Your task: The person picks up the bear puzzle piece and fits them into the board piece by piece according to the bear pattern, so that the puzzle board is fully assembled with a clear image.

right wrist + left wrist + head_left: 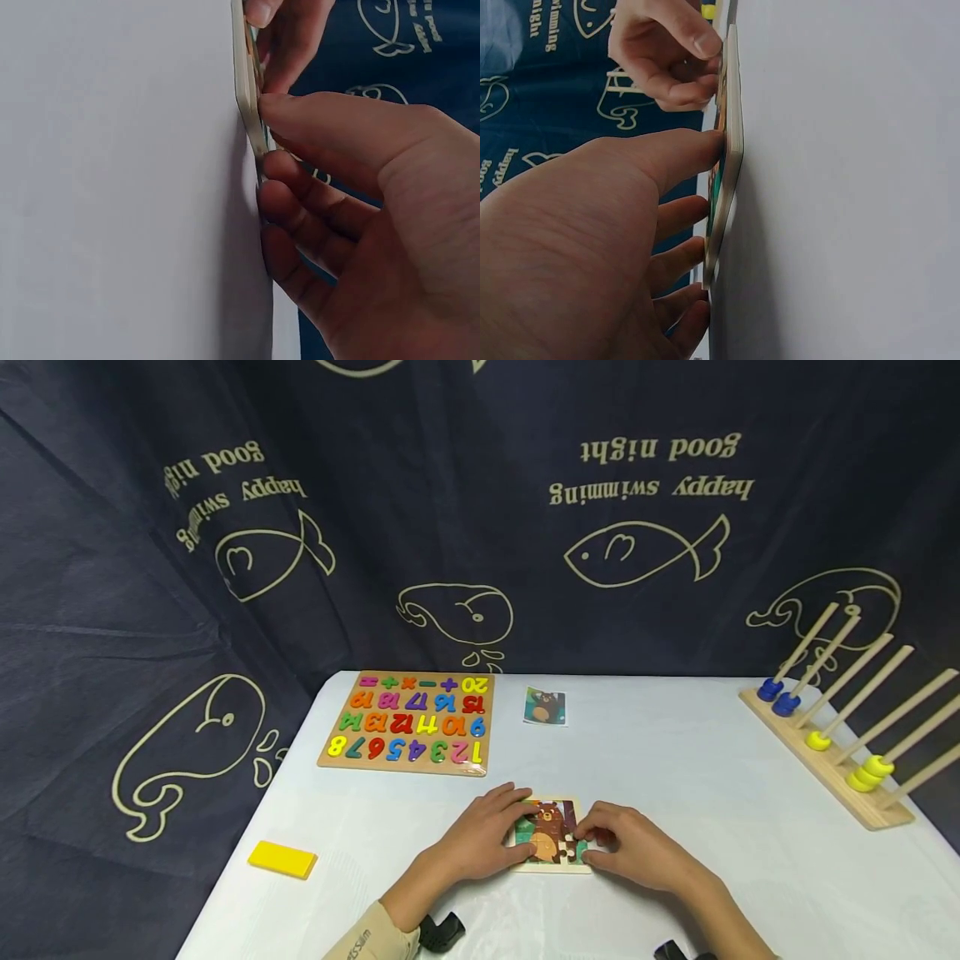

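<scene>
A small jigsaw puzzle [546, 828] with a brown bear picture lies in a light wooden frame on the table. My left hand [483, 833] rests over its left side, thumb and fingers spread with the tips on the picture. At the lower right of the puzzle, my right hand [633, 847] has its forefinger and thumb curled about a teal puzzle piece [582, 850], with the tips on the board. White gaps show beside that piece. In the right wrist view the right thumb [330, 124] touches the puzzle by its edge, the other fingers bent beneath it.
Behind the puzzle lies a bear picture card [545, 706]. A wooden number board [408, 722] sits at the back left, and a yellow block [282, 859] at the front left. On the right stands a peg rack [832, 760] with blue and yellow beads. Dark printed cloth [465, 527] hangs behind.
</scene>
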`<state>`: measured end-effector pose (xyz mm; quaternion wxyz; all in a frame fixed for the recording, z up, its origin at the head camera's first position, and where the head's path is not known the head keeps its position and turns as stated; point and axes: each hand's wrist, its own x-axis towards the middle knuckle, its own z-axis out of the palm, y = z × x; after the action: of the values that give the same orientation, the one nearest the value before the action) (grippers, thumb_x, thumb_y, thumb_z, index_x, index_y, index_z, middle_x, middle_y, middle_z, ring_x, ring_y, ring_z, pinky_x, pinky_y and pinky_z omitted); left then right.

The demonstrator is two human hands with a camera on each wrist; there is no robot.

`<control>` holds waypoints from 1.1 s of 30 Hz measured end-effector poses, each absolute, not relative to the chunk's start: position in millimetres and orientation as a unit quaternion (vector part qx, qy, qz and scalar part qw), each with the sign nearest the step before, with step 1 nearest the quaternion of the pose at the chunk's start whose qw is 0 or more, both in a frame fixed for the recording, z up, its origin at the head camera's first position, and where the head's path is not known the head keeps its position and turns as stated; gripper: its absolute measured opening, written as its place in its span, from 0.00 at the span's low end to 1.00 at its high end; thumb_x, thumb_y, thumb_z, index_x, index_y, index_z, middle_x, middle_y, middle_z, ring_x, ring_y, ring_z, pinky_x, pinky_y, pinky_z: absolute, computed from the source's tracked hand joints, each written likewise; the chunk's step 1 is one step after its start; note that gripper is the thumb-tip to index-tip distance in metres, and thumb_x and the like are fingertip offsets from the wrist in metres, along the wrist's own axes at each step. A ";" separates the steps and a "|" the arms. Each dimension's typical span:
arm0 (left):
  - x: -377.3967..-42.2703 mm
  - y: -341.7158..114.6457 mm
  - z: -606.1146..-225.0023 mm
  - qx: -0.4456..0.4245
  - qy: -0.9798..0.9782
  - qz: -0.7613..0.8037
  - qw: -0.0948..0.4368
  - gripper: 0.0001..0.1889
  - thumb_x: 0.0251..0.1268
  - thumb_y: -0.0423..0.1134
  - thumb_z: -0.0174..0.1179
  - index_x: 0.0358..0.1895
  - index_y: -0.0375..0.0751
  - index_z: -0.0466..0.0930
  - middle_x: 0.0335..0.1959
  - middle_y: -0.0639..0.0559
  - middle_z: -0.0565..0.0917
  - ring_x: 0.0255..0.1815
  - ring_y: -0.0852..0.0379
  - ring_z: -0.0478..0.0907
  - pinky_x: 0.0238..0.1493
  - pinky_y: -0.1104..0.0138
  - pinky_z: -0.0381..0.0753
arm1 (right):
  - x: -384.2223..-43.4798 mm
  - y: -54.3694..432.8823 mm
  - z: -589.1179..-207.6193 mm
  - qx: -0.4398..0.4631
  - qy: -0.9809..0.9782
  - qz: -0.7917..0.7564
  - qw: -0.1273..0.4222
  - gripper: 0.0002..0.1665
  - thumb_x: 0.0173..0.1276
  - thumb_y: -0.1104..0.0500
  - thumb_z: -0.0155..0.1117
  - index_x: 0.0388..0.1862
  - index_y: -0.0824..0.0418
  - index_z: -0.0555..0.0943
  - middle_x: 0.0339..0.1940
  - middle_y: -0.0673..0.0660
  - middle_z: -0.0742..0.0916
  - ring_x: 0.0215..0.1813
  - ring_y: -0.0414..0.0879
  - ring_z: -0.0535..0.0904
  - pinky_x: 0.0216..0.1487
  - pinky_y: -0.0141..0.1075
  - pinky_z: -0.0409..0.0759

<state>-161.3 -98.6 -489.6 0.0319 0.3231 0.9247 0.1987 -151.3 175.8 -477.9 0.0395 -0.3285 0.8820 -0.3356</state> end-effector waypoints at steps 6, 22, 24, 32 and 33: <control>-161.6 -98.9 -489.9 0.324 0.925 0.198 0.028 0.28 0.65 0.60 0.56 0.66 0.56 0.71 0.72 0.56 0.62 0.74 0.51 0.53 0.67 0.50 0.60 | -152.7 173.4 -481.2 -0.331 0.880 -0.339 0.034 0.11 0.58 0.57 0.73 0.41 0.49 0.84 0.34 0.41 0.80 0.34 0.37 0.75 0.35 0.31 0.75; -161.7 -97.8 -491.0 0.326 0.923 0.204 0.032 0.28 0.65 0.60 0.55 0.66 0.56 0.71 0.72 0.57 0.62 0.74 0.51 0.52 0.67 0.49 0.60 | -153.6 168.1 -479.4 -0.353 0.867 -0.348 0.050 0.13 0.59 0.60 0.73 0.43 0.49 0.88 0.37 0.42 0.79 0.35 0.42 0.74 0.35 0.34 0.75; -162.1 -97.4 -490.9 0.327 0.922 0.205 0.032 0.28 0.65 0.60 0.55 0.66 0.55 0.71 0.72 0.56 0.62 0.74 0.51 0.52 0.67 0.49 0.60 | -154.5 168.5 -478.4 -0.357 0.869 -0.340 0.046 0.12 0.58 0.59 0.73 0.42 0.48 0.88 0.37 0.42 0.79 0.35 0.42 0.74 0.36 0.33 0.75; -161.3 -96.5 -489.6 0.324 0.924 0.203 0.034 0.28 0.66 0.59 0.55 0.66 0.55 0.71 0.72 0.56 0.62 0.74 0.50 0.52 0.67 0.49 0.60 | -155.2 166.9 -476.0 -0.359 0.876 -0.320 0.040 0.12 0.58 0.58 0.73 0.42 0.49 0.89 0.36 0.41 0.78 0.35 0.40 0.74 0.36 0.31 0.74; -161.1 -96.6 -489.7 0.323 0.924 0.203 0.035 0.28 0.66 0.59 0.55 0.66 0.55 0.71 0.72 0.56 0.62 0.74 0.50 0.52 0.67 0.49 0.60 | -155.1 166.6 -476.8 -0.358 0.877 -0.320 0.039 0.12 0.58 0.58 0.74 0.42 0.49 0.89 0.36 0.41 0.78 0.35 0.40 0.74 0.36 0.31 0.74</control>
<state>-161.1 -96.6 -489.7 0.0347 0.3226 0.9239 0.2030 -155.1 166.6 -476.8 0.0387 -0.3577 0.8765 -0.3198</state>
